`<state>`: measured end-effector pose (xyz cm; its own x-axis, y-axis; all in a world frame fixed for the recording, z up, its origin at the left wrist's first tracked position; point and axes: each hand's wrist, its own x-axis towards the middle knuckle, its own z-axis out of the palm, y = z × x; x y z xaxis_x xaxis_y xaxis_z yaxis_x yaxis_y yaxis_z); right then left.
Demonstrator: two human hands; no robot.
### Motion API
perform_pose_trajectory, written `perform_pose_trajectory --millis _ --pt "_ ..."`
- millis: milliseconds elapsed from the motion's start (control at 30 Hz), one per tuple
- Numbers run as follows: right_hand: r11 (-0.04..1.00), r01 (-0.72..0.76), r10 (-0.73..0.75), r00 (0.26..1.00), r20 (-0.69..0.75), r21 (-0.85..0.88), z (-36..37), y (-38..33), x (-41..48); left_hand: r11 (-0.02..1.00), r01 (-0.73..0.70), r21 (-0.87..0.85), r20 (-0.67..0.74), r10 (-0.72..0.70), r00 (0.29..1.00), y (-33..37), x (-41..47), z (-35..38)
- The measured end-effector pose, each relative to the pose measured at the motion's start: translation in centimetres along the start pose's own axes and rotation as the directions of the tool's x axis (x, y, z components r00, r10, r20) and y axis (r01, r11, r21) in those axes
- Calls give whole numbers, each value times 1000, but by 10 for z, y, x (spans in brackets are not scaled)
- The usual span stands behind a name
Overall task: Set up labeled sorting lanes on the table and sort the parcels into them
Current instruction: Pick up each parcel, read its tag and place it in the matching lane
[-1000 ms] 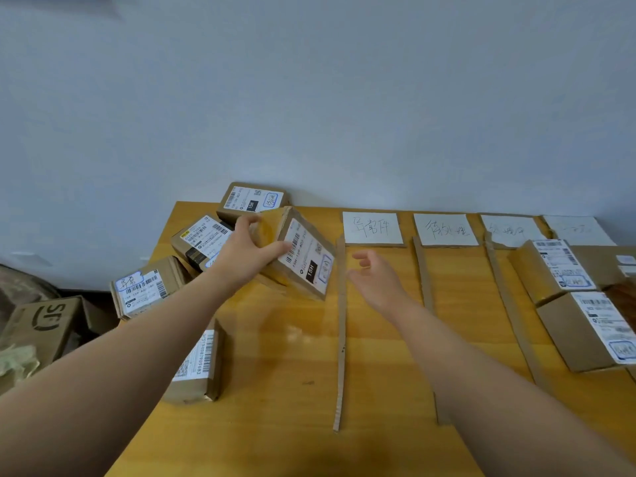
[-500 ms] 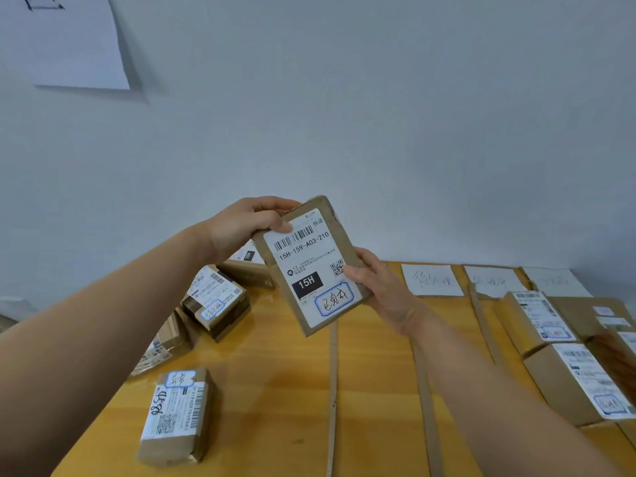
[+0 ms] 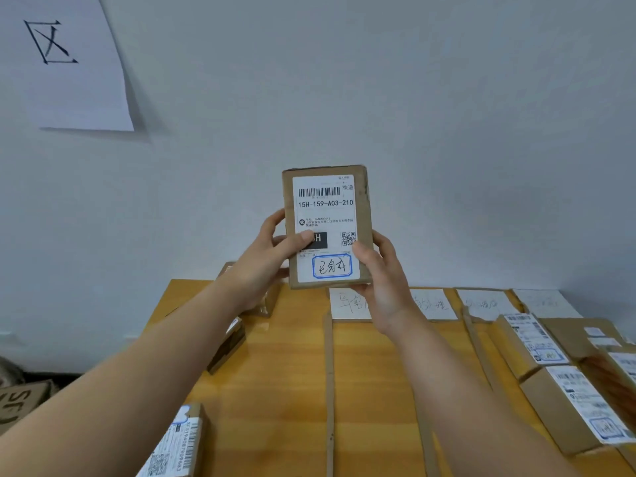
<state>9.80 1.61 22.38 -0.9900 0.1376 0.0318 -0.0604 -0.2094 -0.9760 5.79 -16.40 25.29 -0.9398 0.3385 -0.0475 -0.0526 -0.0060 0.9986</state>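
Both hands hold a small cardboard parcel upright above the far edge of the wooden table, its white shipping label facing me. My left hand grips its left side with the thumb across the label. My right hand grips the lower right corner. White handwritten lane labels lie in a row along the table's far edge, with cardboard divider strips running toward me between the lanes. The first label is partly hidden by my right hand.
Unsorted parcels sit at the table's left: one near my left forearm, others behind it. Sorted parcels fill the right lanes. A paper sheet hangs on the wall at top left. A cardboard box lies on the floor.
The parcel was lifted off the left pile by my left hand, my right hand joined, and it now stands upright and higher. My view has tilted up toward the wall.
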Motion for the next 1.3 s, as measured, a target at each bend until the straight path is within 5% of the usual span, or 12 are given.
perform_pose_trajectory --millis 767,1300 --pt "994 -36 39 999 -32 103 -25 1 -9 996 -84 -41 -38 83 996 -10 5 30" --pt "979 -188 166 962 -216 -85 -239 -7 -108 993 115 -12 89 -114 989 -68 -29 241"
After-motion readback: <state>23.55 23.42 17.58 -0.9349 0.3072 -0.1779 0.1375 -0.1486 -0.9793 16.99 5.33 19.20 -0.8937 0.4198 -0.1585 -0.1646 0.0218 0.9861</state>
